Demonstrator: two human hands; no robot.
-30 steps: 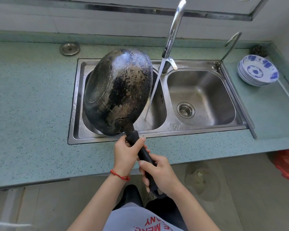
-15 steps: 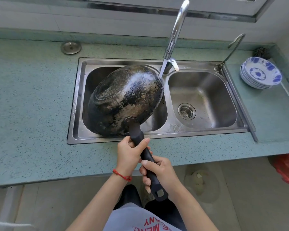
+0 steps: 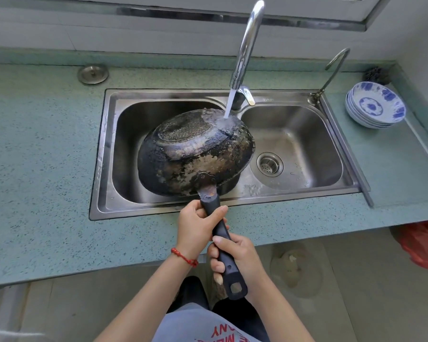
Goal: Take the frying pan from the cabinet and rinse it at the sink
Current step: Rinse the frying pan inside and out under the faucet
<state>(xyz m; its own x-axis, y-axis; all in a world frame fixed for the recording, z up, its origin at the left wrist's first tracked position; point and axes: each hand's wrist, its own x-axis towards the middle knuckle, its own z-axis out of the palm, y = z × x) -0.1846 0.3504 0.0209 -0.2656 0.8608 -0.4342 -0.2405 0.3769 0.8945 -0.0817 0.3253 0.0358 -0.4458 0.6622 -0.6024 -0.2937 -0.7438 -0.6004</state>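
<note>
A speckled green surface runs along the wall, with a steel double sink set into it. Back left of the sink lies a round metal cap; at the right end sits a stack of blue-and-white bowls, a dark scrubber just behind them.

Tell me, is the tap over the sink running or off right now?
Running. A stream of water falls from the faucet onto the upturned underside of the frying pan, held over the left basin.
</note>
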